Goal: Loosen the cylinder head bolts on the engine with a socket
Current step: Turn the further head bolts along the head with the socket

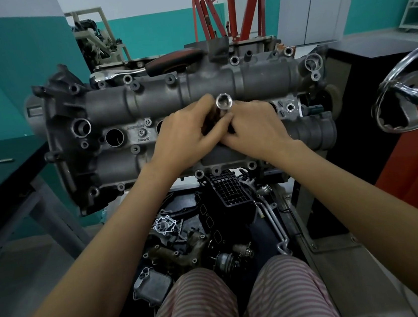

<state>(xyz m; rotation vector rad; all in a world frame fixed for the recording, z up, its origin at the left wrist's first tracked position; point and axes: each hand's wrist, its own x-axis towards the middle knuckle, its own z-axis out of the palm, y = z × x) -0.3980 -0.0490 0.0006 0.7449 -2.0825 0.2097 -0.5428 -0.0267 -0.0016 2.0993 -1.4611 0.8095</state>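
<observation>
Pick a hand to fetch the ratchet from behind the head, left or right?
Left, probably. The ratchet lies on the far left of the engine, nearer the left hand. The right hand can keep the socket.

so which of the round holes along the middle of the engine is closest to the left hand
The bore partly hidden behind the left hand. The other open bore lies fully exposed, farther left, past the small bolt.

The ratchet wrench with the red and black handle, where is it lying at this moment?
In the head view, the ratchet wrench lies on the far top edge of the engine, left of centre, beyond both hands.
</observation>
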